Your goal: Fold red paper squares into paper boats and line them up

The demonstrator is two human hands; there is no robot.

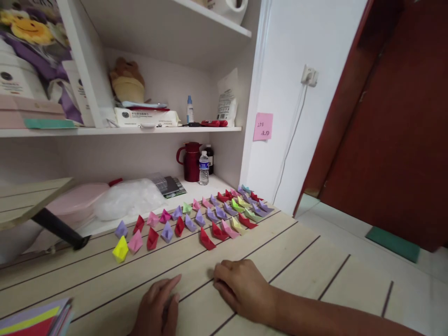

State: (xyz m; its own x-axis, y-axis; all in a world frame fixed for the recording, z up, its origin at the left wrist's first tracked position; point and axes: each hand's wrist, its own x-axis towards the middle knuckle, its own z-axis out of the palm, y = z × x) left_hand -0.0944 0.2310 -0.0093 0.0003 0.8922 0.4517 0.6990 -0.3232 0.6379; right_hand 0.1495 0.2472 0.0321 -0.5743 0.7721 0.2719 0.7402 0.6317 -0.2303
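The left hand (pixel 157 310) and right hand (pixel 241 289) rest empty, fingers loose, on the surface (pixel 297 261); the nearest red paper boat (pixel 207 239) lies just above the right.

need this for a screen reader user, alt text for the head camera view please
The person's left hand and right hand rest empty on a pale wooden table, in front of rows of small coloured paper boats. A stack of coloured paper lies at lower left; a red jug and water bottle stand behind.
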